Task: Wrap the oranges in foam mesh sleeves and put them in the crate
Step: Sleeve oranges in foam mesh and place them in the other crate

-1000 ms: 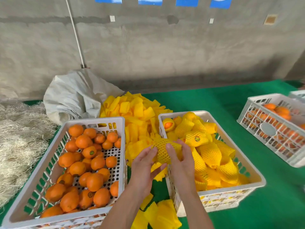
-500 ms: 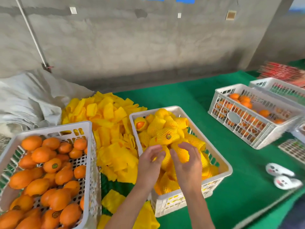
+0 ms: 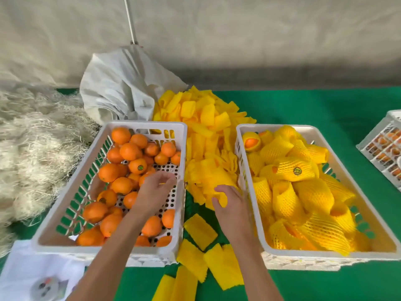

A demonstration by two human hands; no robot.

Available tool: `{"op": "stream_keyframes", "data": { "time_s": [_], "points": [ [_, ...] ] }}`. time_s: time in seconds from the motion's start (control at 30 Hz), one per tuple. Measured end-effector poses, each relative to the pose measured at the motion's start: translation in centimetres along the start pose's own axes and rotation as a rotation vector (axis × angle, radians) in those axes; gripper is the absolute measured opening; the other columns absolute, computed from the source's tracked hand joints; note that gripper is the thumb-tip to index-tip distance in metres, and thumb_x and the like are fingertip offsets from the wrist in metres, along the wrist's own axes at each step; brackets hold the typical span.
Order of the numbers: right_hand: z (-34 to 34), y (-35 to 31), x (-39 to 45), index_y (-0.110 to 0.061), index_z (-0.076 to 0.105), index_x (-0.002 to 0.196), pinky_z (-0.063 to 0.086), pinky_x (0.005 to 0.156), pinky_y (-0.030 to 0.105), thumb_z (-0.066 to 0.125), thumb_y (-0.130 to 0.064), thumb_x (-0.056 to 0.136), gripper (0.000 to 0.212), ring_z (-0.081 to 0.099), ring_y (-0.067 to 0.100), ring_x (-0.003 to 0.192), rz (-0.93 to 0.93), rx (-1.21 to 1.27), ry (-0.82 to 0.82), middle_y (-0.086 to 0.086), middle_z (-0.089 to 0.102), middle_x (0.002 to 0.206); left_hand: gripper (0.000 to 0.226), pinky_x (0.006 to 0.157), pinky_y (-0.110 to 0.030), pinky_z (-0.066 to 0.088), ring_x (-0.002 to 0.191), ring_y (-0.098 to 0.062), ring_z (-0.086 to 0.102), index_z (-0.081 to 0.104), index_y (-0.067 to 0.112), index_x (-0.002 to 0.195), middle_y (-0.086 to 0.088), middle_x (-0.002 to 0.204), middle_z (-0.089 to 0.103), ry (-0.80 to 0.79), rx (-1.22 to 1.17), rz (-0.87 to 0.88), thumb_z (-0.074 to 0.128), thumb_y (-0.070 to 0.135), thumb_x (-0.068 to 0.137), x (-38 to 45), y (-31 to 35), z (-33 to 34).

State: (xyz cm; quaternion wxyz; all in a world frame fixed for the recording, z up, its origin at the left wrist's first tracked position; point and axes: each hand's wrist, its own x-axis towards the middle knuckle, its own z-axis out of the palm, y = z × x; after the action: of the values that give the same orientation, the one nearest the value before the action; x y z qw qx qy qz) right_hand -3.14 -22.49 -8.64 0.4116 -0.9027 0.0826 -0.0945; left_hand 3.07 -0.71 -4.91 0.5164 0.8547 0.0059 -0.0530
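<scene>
So this is the restock bit of the loop: both hands are empty and going for fresh supplies. The left hand (image 3: 155, 189) hovers over the oranges (image 3: 130, 170) in the crate (image 3: 180, 216) under it, fingers loosely curled, nothing held that I can see. The right hand (image 3: 227, 203) is down on the sleeves (image 3: 208, 135) between the two crates, fingertips curling onto a sleeve edge; can't tell if it's actually pinched yet. Just right of that hand is the packing crate (image 3: 245, 192), already piled with wrapped oranges (image 3: 295, 170).

Next move, I'd guess: grab one orange, lift one single sleeve off the pile, not a clump.

Half a second ago both hands were together over the packing crate, setting a wrapped one in. Now they've split apart and the view has swung back left.
</scene>
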Motion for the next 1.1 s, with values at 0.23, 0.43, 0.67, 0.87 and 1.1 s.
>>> {"op": "stream_keyframes", "data": {
  "time_s": [0.23, 0.43, 0.67, 0.87, 1.1],
  "points": [
    [8.2, 3.8, 0.9, -0.024, 0.06, 0.133, 0.052, 0.095, 0.04, 0.069, -0.033, 0.097, 0.038, 0.055, 0.021, 0.127, 0.181, -0.184, -0.3, -0.002, 0.06, 0.135, 0.052, 0.118, -0.051, 0.037, 0.144, -0.034, 0.04, 0.049, 0.022, 0.15, -0.014, 0.157, 0.044, -0.578, 0.628, -0.271, 0.066, 0.023, 0.101, 3.7, -6.3, -1.5],
    [12.3, 6.5, -0.2, -0.022, 0.044, 0.151, 0.046, 0.103, 0.04, 0.073, -0.046, 0.092, 0.07, 0.042, 0.024, 0.139, 0.287, -0.422, -0.431, 0.001, 0.047, 0.149, 0.054, 0.1, -0.049, 0.047, 0.152, -0.039, 0.026, 0.046, 0.012, 0.144, -0.011, 0.146, 0.052, -0.808, 1.221, -0.136, 0.063, 0.04, 0.101, 4.7, -6.5, 1.1],
    [12.9, 6.5, -0.3, -0.026, 0.056, 0.141, 0.05, 0.095, 0.037, 0.065, -0.033, 0.1, 0.043, 0.056, 0.023, 0.125, 0.264, -0.357, -0.308, 0.002, 0.057, 0.133, 0.072, 0.101, -0.041, 0.053, 0.125, -0.029, 0.058, 0.039, 0.018, 0.153, -0.007, 0.14, 0.057, -0.867, 1.106, -0.103, 0.072, 0.043, 0.094, 4.7, -6.1, 3.2],
    [8.5, 3.6, 1.1, -0.025, 0.057, 0.111, 0.037, 0.056, 0.021, 0.066, -0.038, 0.098, 0.021, 0.061, 0.017, 0.08, 0.175, 0.005, -0.083, -0.006, 0.06, 0.086, 0.053, 0.071, -0.035, 0.051, 0.095, -0.024, 0.061, 0.049, 0.01, 0.129, -0.004, 0.109, 0.058, -0.639, 0.746, -0.135, 0.069, 0.046, 0.096, 5.0, -4.9, -0.6],
    [2.2, -4.8, 2.2, -0.042, 0.051, 0.102, 0.052, 0.071, 0.019, 0.068, -0.047, 0.095, 0.02, 0.062, 0.002, 0.095, -0.029, 0.361, 0.132, -0.027, 0.06, 0.105, 0.047, 0.074, -0.032, 0.06, 0.086, -0.018, 0.071, 0.033, 0.034, 0.145, -0.008, 0.101, 0.066, -0.326, 0.116, 0.047, 0.056, 0.042, 0.105, 1.1, 2.0, -3.9]
  ]
}}
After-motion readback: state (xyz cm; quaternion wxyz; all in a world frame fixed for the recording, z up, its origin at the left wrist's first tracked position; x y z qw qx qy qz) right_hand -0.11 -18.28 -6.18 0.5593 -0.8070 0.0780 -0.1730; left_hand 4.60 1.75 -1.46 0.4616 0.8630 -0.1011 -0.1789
